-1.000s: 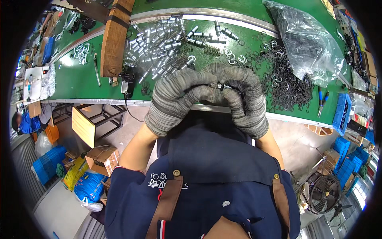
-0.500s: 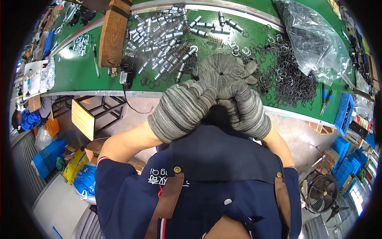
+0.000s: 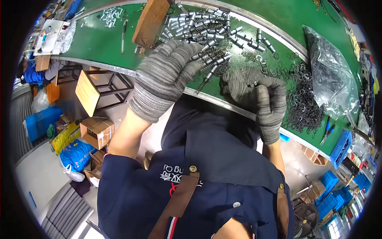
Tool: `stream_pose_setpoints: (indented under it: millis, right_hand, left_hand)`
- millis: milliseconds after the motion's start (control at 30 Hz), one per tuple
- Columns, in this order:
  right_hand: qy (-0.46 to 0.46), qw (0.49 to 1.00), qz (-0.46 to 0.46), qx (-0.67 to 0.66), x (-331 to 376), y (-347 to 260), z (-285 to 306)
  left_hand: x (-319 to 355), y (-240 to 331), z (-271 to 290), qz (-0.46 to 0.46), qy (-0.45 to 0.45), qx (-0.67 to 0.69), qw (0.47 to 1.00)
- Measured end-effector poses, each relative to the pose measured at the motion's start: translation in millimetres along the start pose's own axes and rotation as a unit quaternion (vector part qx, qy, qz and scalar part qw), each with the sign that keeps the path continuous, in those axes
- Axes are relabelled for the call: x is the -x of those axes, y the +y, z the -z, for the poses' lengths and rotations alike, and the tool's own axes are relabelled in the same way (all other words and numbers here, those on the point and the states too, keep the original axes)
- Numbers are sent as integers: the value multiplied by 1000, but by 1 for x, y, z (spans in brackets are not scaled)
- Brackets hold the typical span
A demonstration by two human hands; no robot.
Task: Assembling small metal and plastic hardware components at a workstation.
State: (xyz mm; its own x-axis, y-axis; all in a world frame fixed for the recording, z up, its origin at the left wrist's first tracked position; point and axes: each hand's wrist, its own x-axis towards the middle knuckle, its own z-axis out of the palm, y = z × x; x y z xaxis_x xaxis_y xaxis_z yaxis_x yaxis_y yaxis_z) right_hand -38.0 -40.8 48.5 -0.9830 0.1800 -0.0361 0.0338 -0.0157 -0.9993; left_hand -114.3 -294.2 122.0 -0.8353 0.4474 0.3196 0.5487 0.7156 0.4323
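Both of my hands wear grey striped knit gloves. My right hand (image 3: 271,107) pinches a crumpled grey knit glove (image 3: 240,83) at its right side, over the near edge of the bench. My left hand (image 3: 165,75) is apart from it, above the bench edge. Its thumb and bent fingers are spaced, and nothing shows between them; the fingertips are partly hidden. Just beyond those fingers lies a pile of silvery metal pins with springs (image 3: 199,30), with one pin-and-spring piece (image 3: 207,79) close to the edge.
A heap of black clip rings (image 3: 304,101) covers the bench's right part, beside a clear plastic bag (image 3: 334,71). Blue-handled pliers (image 3: 327,130) and a blue bin (image 3: 341,149) stand at its right end. A wooden block (image 3: 151,22) rises at the back left, near a pen (image 3: 123,36).
My hands have separated: the left has let go of the loose glove and moved left, while the right keeps the glove and has shifted right. The view has turned too.
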Motion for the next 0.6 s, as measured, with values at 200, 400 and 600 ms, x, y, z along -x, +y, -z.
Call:
stream_pose_setpoints:
  millis: [200,400,600]
  right_hand:
    - [19,968,164,187,-13,12,-8]
    - [6,877,269,399,-8,8,-15]
    - [36,877,292,379,-2,3,-9]
  left_hand:
    - [-14,10,-1,-81,-205,-178,959]
    - [-22,34,-18,-141,-248,-193,939]
    - [-25,70,7,-179,-319,-112,924]
